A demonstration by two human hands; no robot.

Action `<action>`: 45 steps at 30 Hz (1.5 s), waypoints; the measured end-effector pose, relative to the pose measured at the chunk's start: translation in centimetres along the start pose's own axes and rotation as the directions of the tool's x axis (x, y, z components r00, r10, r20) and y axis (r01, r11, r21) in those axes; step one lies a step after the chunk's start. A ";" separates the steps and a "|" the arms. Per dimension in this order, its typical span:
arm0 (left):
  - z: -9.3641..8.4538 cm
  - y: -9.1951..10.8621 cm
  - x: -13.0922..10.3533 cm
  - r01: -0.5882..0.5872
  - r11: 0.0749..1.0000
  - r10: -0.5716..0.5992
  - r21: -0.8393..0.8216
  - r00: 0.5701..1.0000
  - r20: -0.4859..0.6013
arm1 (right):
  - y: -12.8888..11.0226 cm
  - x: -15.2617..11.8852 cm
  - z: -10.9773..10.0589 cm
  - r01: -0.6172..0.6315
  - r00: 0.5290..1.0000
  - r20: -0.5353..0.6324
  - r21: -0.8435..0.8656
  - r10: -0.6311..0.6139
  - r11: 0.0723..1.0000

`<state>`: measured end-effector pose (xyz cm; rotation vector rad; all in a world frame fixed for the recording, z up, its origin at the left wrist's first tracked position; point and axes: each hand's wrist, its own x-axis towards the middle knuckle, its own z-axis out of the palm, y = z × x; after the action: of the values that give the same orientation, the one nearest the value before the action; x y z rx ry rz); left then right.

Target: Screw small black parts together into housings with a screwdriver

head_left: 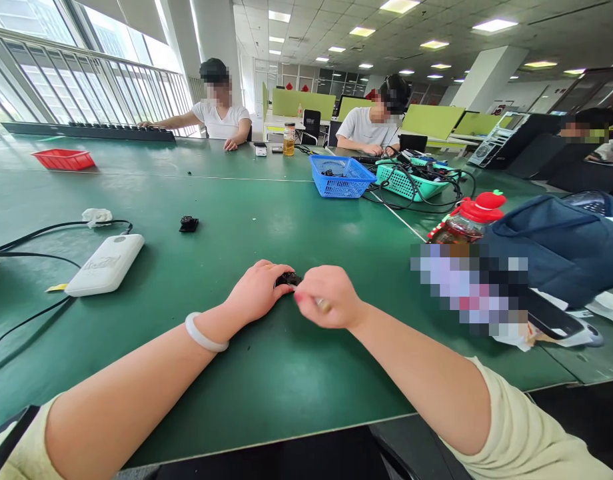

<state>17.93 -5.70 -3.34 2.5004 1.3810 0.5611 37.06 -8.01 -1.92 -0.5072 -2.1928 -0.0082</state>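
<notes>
On the green table straight ahead, my left hand is closed on a small black part, its thumb and fingers pressing on the part's sides. A white band circles that wrist. Up against the part from the right is my right hand, curled into a fist. A slim tool with a tan end shows in this fist; most of it is hidden by the fingers, so its kind is unclear. Farther off, left of centre, lies another small black part, touched by neither hand.
A white power bank with black cables lies left, crumpled tissue behind it. Blue and teal baskets, the latter full of cables, stand beyond. A red tray, red-lidded bottle and dark blue bag flank the table. Several people sit around.
</notes>
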 end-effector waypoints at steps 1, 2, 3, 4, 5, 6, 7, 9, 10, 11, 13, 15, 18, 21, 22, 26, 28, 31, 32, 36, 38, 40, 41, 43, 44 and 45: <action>0.0 0.0 0.0 0.000 1.000 0.000 -0.003 1.000 0.003 | 0.3 0.0 -0.5 -0.154 0.986 -0.054 0.090 0.159 0.984; 0.0 0.0 0.0 0.002 1.000 -0.002 -0.006 1.000 0.007 | 0.5 -0.1 -0.9 -0.288 0.945 -0.108 0.170 0.308 0.942; 0.0 0.0 0.0 0.005 1.000 -0.005 -0.008 1.000 0.011 | 0.8 -0.1 -1.1 -0.365 0.902 -0.148 0.241 0.406 0.899; -0.1 0.0 0.0 0.009 1.000 -0.009 -0.010 1.000 0.016 | 1.0 -0.1 -1.3 -0.398 0.873 -0.169 0.294 0.457 0.869; -0.1 0.0 0.0 0.013 1.000 -0.013 -0.012 1.000 0.019 | 1.2 -0.1 -1.4 -0.416 0.855 -0.174 0.330 0.488 0.847; -0.1 0.0 0.0 0.016 1.000 -0.016 -0.014 1.000 0.020 | 1.4 -0.1 -1.4 -0.426 0.848 -0.169 0.349 0.503 0.835; -0.1 0.0 -0.1 0.017 1.000 -0.016 -0.017 1.000 0.019 | 1.5 -0.1 -1.4 -0.427 0.850 -0.157 0.353 0.503 0.832; -0.2 0.1 -0.1 0.014 1.000 -0.014 -0.019 1.000 0.017 | 1.5 -0.1 -1.4 -0.414 0.870 -0.132 0.328 0.475 0.849; -0.2 0.1 -0.1 0.013 1.000 -0.012 -0.020 1.000 0.016 | 1.5 0.0 -1.3 -0.389 0.889 -0.124 0.302 0.440 0.870; -0.2 0.1 -0.1 0.012 1.000 -0.011 -0.022 1.000 0.016 | 1.4 0.0 -1.3 -0.347 0.914 -0.119 0.268 0.388 0.899; -0.2 0.1 -0.1 0.010 1.000 -0.010 -0.024 1.000 0.016 | 1.0 0.0 -1.2 -0.208 0.969 -0.098 0.170 0.226 0.963; -0.2 0.1 -0.1 0.009 1.000 -0.009 -0.027 1.000 0.015 | 0.5 0.1 -0.8 -0.017 0.999 -0.036 0.031 0.018 0.999; -0.1 0.1 -0.1 0.010 1.000 -0.010 -0.024 1.000 0.013 | -0.4 0.3 0.1 0.257 0.964 0.111 -0.151 -0.242 0.954; -0.1 0.1 -0.1 0.021 1.000 -0.021 -0.018 1.000 0.018 | -0.9 0.4 0.7 0.388 0.913 0.204 -0.172 -0.353 0.905; -0.2 0.1 -0.1 0.024 1.000 -0.024 -0.015 1.000 0.018 | -0.9 0.4 0.6 0.364 0.923 0.191 -0.156 -0.334 0.918; -0.5 0.4 -0.1 0.029 0.999 -0.029 -0.013 0.999 0.028 | 0.5 0.2 -0.6 -0.178 0.977 -0.098 0.103 0.188 0.979; -0.5 0.4 -0.1 0.038 0.999 -0.038 -0.018 0.999 0.036 | 1.6 0.1 -1.1 -0.492 0.794 -0.213 0.327 0.570 0.807; -0.4 0.2 0.0 0.046 0.999 -0.045 -0.027 0.998 0.038 | 3.3 0.0 -0.9 -0.630 0.496 -0.188 0.595 0.848 0.500; -0.3 0.2 0.0 0.047 0.998 -0.045 -0.030 0.998 0.037 | 3.7 0.0 -0.7 -0.637 0.429 -0.154 0.647 0.890 0.419; -0.3 0.2 0.0 0.043 0.998 -0.042 -0.037 0.998 0.039 | 4.3 0.1 0.1 -0.636 0.313 -0.083 0.721 0.946 0.274; -0.3 0.2 0.1 0.039 0.998 -0.038 -0.043 0.999 0.039 | 4.2 0.1 0.3 -0.638 0.303 -0.068 0.727 0.950 0.255; -0.3 0.2 0.1 0.036 0.998 -0.034 -0.047 0.999 0.035 | 4.1 0.1 0.4 -0.629 0.295 -0.053 0.741 0.954 0.236; -0.3 0.2 0.1 0.034 0.998 -0.033 -0.047 0.999 0.034 | 4.2 0.1 0.4 -0.620 0.288 -0.043 0.753 0.957 0.221; -0.3 0.2 0.0 0.034 0.998 -0.033 -0.045 0.999 0.032 | 4.4 0.1 0.5 -0.599 0.258 -0.018 0.781 0.966 0.174; -0.3 0.2 0.0 0.036 0.998 -0.034 -0.043 0.999 0.034 | 4.5 0.1 0.5 -0.590 0.233 0.000 0.795 0.973 0.142; -0.3 0.2 0.0 0.038 0.998 -0.037 -0.043 0.999 0.035 | 4.6 0.2 0.5 -0.583 0.202 0.021 0.806 0.979 0.103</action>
<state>17.97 -5.76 -3.01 2.4333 1.3848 0.5324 38.23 -3.60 -2.92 -1.1156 -0.8549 1.1485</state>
